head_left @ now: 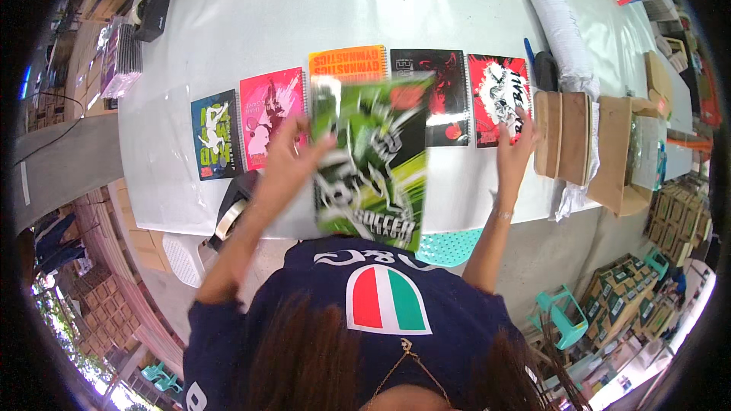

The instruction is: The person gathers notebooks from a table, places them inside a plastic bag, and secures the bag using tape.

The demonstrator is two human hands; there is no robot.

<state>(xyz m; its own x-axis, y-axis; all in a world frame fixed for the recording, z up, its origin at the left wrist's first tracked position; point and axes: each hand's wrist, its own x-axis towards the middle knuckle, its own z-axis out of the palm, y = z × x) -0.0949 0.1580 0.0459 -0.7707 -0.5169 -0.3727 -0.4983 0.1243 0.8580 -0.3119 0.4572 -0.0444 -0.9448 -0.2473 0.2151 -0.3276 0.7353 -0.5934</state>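
Your left hand (285, 160) fingers are curled round the top-left edge of a green notebook (373, 164), thumb side under, holding it up off the desk (426, 7) and tilted; glossy card cover, flat rectangle w/ spiral wire along the left side. It hangs over the desk's near edge, btwn you and the row, hiding part of the orange notebook (348, 62) and black notebook (438, 95) behind it.

Your right hand (518, 141) fingers are spread flat, tips touching the lower edge of the red notebook (499, 99); nothing gripped.

Row lies flat on a smooth pale plastic sheet: blue notebook (215, 135), pink notebook (268, 116), then orange, black, red. Right of the red one: brown cardboard packs (563, 137), an open carton (620, 156), white wrapped stack (560, 27). Tape dispenser (232, 209) sits at the near-left edge.
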